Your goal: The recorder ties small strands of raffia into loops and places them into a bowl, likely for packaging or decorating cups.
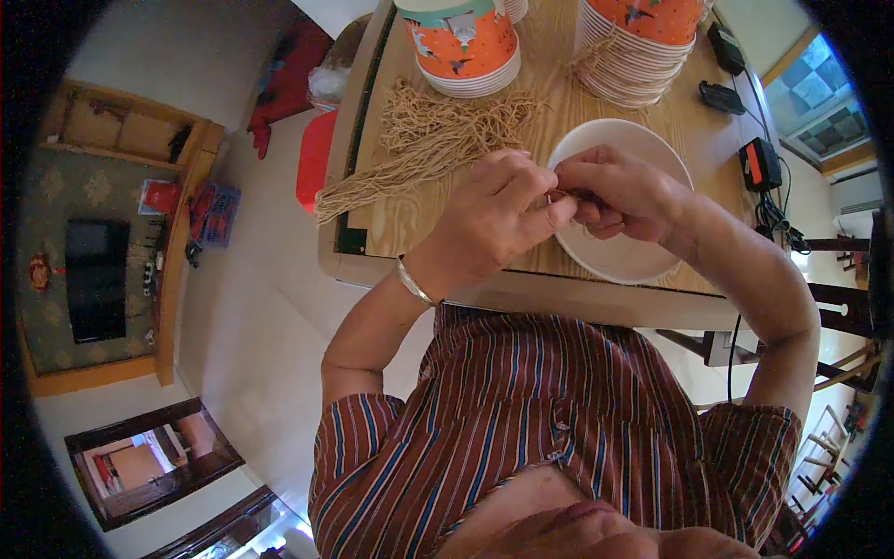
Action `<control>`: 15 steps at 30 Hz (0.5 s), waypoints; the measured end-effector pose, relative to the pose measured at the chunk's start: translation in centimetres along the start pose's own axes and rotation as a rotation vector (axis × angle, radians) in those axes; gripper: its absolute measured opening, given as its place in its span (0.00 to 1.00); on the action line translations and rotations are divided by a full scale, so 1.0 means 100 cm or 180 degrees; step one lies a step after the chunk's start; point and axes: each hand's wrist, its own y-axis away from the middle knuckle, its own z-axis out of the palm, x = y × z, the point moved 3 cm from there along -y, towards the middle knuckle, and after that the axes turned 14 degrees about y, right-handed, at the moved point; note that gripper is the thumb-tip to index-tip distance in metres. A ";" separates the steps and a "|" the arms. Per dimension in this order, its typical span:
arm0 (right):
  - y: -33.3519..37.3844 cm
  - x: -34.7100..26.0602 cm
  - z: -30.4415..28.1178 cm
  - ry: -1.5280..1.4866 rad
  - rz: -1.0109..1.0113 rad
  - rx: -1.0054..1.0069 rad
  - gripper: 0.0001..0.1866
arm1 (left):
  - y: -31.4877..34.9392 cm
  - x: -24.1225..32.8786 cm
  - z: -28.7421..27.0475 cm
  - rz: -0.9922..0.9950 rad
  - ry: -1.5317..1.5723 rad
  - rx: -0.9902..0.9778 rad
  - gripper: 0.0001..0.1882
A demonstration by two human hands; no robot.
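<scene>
Wood-grained worktop [549, 79] fills the upper middle of the view, in a room where a dark flat television [98, 279] hangs on the patterned wall to the left. Over the left rim of an open white round tub [619, 265], the left hand [503, 219] and right hand [624, 191] meet at their fingertips. Each grip is pinched nearly closed, fingers curled in; whatever sits between the tips is too small and hidden to tell. A silvery bracelet [413, 282] circles the left wrist. Just beyond the left hand, a loose bundle of tan twine [428, 154] lies across the worktop, crinkled at its far end and straighter toward the left edge. Behind it stands a stack of orange printed paper tubs [461, 47]; a taller stack of similar tubs [638, 65] rises to the right, beyond the white tub, with tan strands hanging on its left side.
</scene>
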 end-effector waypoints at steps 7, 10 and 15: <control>0.002 0.003 0.001 -0.0025 -0.0068 -0.0020 0.14 | -0.005 -0.001 -0.002 0.0091 0.0125 -0.0124 0.09; 0.004 0.003 0.001 0.0025 -0.0151 -0.0023 0.14 | -0.005 -0.004 -0.002 0.0021 0.0247 -0.0202 0.07; 0.007 0.000 0.001 0.0105 -0.0193 -0.0040 0.14 | -0.007 -0.006 -0.001 0.0048 0.0397 -0.0082 0.08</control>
